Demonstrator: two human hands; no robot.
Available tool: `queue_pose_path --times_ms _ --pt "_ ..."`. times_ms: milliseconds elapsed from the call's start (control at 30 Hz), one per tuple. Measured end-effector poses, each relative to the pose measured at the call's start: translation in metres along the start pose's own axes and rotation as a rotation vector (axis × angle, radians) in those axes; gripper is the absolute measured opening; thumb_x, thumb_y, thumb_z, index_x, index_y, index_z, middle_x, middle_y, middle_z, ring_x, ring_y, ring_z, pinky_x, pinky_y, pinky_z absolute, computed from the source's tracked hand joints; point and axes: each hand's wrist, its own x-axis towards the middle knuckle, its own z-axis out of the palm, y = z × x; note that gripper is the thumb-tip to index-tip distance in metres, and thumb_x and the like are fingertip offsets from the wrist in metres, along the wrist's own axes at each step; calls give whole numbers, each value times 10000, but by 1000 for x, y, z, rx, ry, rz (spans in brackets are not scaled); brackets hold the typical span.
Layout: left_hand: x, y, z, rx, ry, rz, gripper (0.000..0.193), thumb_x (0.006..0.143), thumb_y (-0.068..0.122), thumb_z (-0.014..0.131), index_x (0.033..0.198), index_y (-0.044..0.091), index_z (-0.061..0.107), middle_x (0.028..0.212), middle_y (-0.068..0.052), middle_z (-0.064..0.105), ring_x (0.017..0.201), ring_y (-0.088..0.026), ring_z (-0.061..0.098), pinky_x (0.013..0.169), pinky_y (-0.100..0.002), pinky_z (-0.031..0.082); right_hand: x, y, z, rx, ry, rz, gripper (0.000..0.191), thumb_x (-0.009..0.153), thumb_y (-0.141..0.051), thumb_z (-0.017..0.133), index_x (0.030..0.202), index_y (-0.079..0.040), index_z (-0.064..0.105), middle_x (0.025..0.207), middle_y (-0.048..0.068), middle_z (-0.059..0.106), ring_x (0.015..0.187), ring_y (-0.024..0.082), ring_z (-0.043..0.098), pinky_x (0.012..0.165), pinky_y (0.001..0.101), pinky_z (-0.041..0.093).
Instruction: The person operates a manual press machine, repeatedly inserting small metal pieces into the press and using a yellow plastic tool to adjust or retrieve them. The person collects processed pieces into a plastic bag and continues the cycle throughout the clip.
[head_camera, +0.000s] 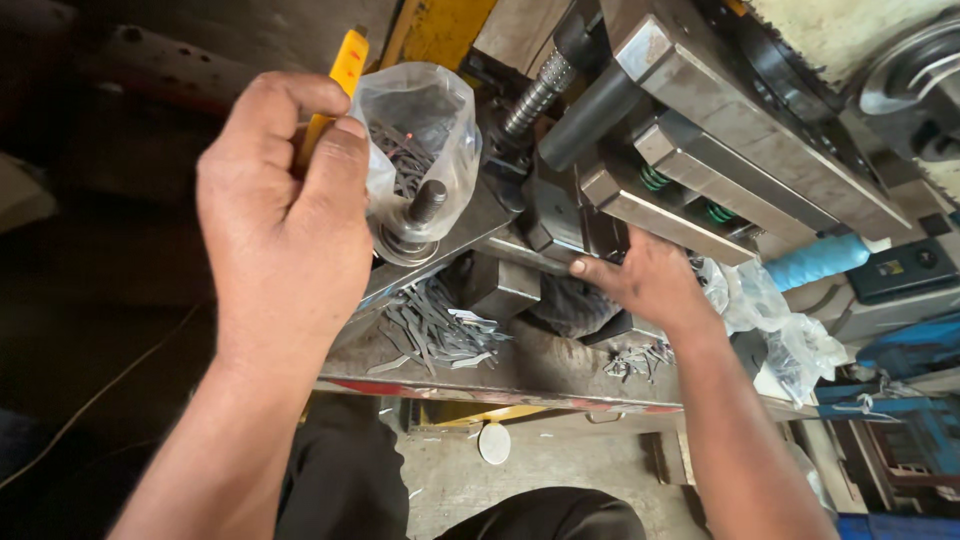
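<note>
My left hand (285, 210) is raised above the machine bed, closed on a clear plastic bag (425, 130) that holds thin dark metal strips, with a yellow-handled tool (340, 80) sticking up behind the fingers. Below the bag a bolt with a washer (420, 215) stands on a steel plate. My right hand (645, 280) lies lower right on the press, its fingertips pressed against a dark steel block (560, 225) under the tooling. A loose pile of metal strips (435, 330) lies on the bed between my hands.
Heavy steel bars and a threaded rod (540, 90) of the press fill the upper right. Crumpled clear plastic bags (770, 320) and a blue-wrapped handle (815, 260) sit right of my right hand. A small heap of strips (635, 360) lies near the bed's front edge.
</note>
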Motion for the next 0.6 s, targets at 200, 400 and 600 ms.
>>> queue_pose_path --times_ms 200,400,600 --pt "-2 0 2 -50 -32 8 42 1058 -39 555 1063 -6 579 790 33 536 686 -20 473 615 -207 377 4 -10 5 -56 32 35 1072 702 -652 823 1492 -34 442 1352 292 586 1256 474 546 1043 527 433" --pt "-4 3 4 -6 -37 -45 49 1068 -25 530 1095 -15 570 792 9 577 663 -32 514 606 -203 417 5 -25 -1 -103 126 -80 1040 630 -638 873 1445 -90 530 1323 245 624 1218 453 580 1030 520 449" --pt "-8 0 6 -105 -17 -95 46 1083 -18 550 1123 -7 569 803 -1 570 655 -39 491 601 -208 407 8 -29 -10 -147 206 -139 1045 632 -648 852 1444 -77 525 1300 237 635 1169 458 594 972 536 463"
